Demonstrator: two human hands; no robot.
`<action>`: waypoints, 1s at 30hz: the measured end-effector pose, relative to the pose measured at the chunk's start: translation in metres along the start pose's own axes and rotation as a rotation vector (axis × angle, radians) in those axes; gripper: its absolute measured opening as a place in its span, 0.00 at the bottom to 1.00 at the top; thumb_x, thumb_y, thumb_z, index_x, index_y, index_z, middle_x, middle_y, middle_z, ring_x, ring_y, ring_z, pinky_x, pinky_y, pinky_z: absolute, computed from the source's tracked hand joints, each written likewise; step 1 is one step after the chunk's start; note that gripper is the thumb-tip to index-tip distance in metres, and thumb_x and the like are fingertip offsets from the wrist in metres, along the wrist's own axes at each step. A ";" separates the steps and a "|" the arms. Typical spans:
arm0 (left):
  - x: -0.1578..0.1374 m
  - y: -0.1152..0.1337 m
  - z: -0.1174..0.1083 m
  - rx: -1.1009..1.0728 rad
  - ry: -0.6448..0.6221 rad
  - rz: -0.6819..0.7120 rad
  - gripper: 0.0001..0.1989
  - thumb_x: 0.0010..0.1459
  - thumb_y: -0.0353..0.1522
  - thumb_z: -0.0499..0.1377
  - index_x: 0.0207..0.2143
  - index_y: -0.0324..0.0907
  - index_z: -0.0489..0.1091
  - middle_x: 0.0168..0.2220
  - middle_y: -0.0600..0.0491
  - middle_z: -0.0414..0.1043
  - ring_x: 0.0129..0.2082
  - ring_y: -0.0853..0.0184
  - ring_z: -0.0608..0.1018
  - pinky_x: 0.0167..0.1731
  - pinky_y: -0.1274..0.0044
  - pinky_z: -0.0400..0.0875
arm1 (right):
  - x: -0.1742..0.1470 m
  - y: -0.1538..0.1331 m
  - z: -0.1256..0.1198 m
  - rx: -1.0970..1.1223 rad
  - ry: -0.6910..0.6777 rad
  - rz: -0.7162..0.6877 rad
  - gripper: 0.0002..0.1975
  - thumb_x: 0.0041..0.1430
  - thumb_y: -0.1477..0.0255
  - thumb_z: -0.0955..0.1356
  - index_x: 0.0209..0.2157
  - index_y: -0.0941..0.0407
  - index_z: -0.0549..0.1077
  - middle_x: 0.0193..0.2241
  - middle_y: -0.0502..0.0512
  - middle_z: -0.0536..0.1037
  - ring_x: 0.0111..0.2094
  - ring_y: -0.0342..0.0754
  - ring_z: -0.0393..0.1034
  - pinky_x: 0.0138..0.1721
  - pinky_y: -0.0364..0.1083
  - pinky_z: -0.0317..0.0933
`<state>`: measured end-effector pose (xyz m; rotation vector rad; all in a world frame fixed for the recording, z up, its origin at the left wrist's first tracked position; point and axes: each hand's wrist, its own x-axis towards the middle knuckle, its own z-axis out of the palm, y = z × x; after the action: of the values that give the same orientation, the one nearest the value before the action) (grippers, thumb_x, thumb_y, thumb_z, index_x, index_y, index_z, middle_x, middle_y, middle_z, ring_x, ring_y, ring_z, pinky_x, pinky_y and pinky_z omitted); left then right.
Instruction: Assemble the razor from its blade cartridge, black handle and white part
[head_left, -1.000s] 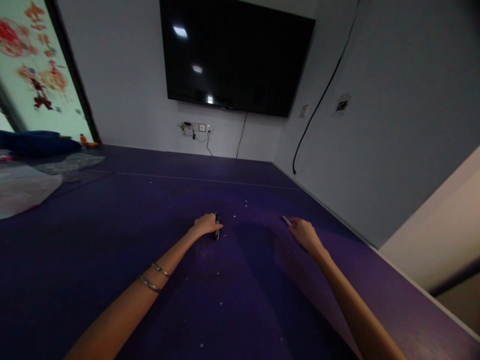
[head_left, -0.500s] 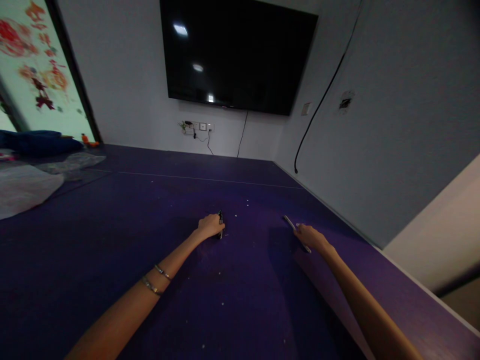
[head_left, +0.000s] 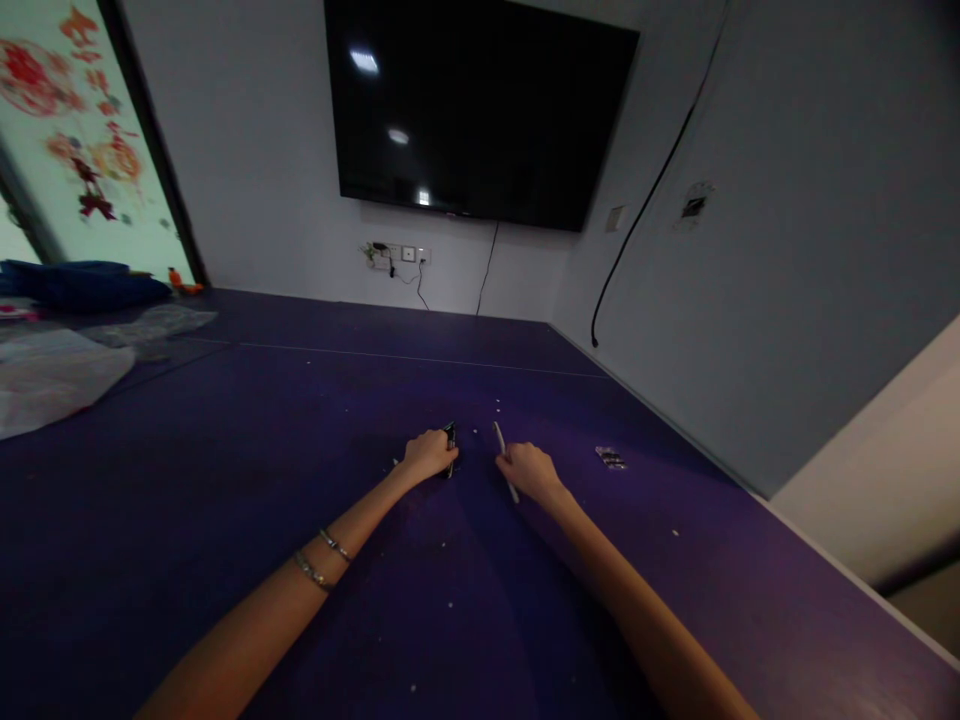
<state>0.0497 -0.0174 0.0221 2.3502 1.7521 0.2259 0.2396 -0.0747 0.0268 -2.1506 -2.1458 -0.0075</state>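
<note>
My left hand (head_left: 429, 455) is closed around a thin dark object with a light edge (head_left: 451, 436), held on edge just above or on the purple surface (head_left: 360, 590); its kind is unclear. My right hand (head_left: 529, 470) grips a thin, pale, bar-like object (head_left: 498, 436), whose two ends stick out past the fingers. The two held things are a short way apart and do not touch. To the right of my right hand lies a small clear packet (head_left: 611, 458) with dark strips in it.
Small white bits, such as one scrap (head_left: 675, 533), dot the surface. Plastic sheeting (head_left: 60, 375) and dark blue cloth (head_left: 82, 287) lie at the far left. A television (head_left: 480, 110) hangs on the back wall; a black cable (head_left: 652, 190) dangles along the right wall.
My right hand has moved left with the pale bar-like object, nearer my left hand, uncovering the clear packet. My left hand has barely shifted.
</note>
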 end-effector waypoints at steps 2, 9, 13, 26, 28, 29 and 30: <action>0.000 0.001 0.000 0.006 0.010 -0.010 0.17 0.54 0.42 0.50 0.32 0.41 0.72 0.37 0.46 0.74 0.38 0.59 0.76 0.35 0.74 0.68 | 0.005 -0.019 0.003 0.011 0.024 -0.028 0.20 0.58 0.65 0.56 0.36 0.60 0.75 0.35 0.65 0.77 0.37 0.55 0.72 0.35 0.47 0.62; -0.001 0.002 0.001 0.013 0.011 -0.022 0.16 0.54 0.42 0.51 0.35 0.42 0.72 0.39 0.46 0.74 0.40 0.59 0.76 0.36 0.73 0.69 | 0.016 -0.047 0.012 0.029 0.027 -0.012 0.19 0.56 0.65 0.58 0.36 0.60 0.75 0.35 0.66 0.77 0.37 0.56 0.72 0.36 0.49 0.63; -0.002 0.001 0.002 0.014 0.016 -0.023 0.17 0.54 0.42 0.50 0.35 0.42 0.72 0.39 0.45 0.74 0.40 0.59 0.76 0.36 0.72 0.69 | 0.017 -0.049 0.012 0.045 0.013 0.020 0.19 0.55 0.64 0.58 0.36 0.60 0.75 0.36 0.66 0.76 0.38 0.56 0.72 0.37 0.49 0.63; -0.003 0.003 0.001 -0.002 0.005 -0.046 0.17 0.54 0.42 0.51 0.37 0.41 0.72 0.39 0.44 0.74 0.40 0.57 0.75 0.36 0.72 0.68 | 0.018 -0.055 0.007 0.056 -0.019 0.027 0.20 0.56 0.63 0.58 0.39 0.61 0.73 0.38 0.67 0.75 0.40 0.57 0.71 0.37 0.49 0.63; -0.003 0.003 0.001 -0.006 0.003 -0.047 0.19 0.55 0.43 0.49 0.37 0.41 0.72 0.39 0.44 0.74 0.41 0.57 0.75 0.36 0.73 0.68 | 0.017 -0.055 0.007 0.054 -0.027 0.028 0.21 0.57 0.62 0.57 0.39 0.61 0.73 0.38 0.67 0.75 0.40 0.56 0.71 0.37 0.49 0.62; -0.002 0.003 0.001 -0.009 0.004 -0.048 0.19 0.56 0.43 0.48 0.37 0.41 0.72 0.40 0.44 0.74 0.41 0.57 0.75 0.36 0.73 0.68 | 0.017 -0.053 0.006 0.055 -0.025 0.028 0.22 0.58 0.61 0.56 0.39 0.60 0.74 0.38 0.67 0.75 0.40 0.56 0.71 0.37 0.49 0.62; -0.002 0.002 0.001 -0.011 0.006 -0.050 0.20 0.57 0.43 0.46 0.37 0.40 0.72 0.40 0.44 0.73 0.41 0.57 0.75 0.36 0.73 0.68 | 0.017 -0.050 0.006 0.059 -0.019 0.024 0.24 0.59 0.60 0.55 0.39 0.60 0.74 0.38 0.67 0.75 0.39 0.56 0.71 0.37 0.49 0.62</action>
<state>0.0517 -0.0199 0.0213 2.2973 1.8058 0.2338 0.1892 -0.0578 0.0260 -2.1516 -2.1029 0.0765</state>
